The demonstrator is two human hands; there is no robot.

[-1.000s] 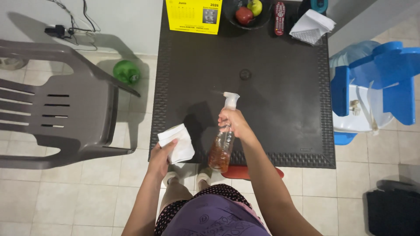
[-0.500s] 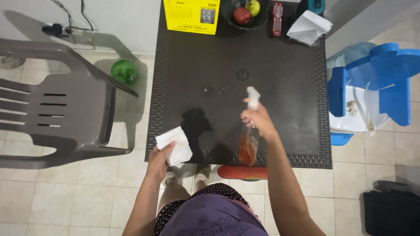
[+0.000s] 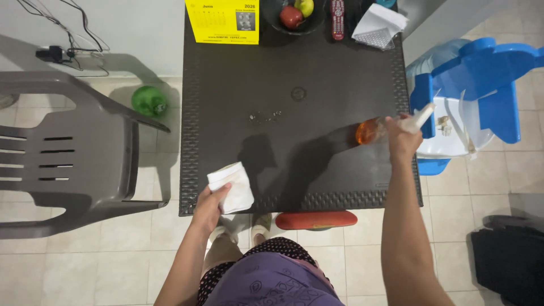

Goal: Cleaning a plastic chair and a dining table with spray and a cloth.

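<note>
My right hand grips a clear spray bottle of orange liquid, tilted almost flat over the right edge of the dark square table. The bottle's white nozzle points right, toward the blue stand. My left hand holds a folded white cloth at the table's near left edge. A small patch of spray droplets lies on the table's middle.
At the table's far edge stand a yellow calendar, a fruit bowl, a red remote and a white napkin holder. A grey plastic chair is left, a blue water stand right, a green ball on the floor.
My right hand has swung the spray bottle from the table's middle to its right edge and tipped it sideways. Droplets now lie on the table. The left hand has barely moved.
</note>
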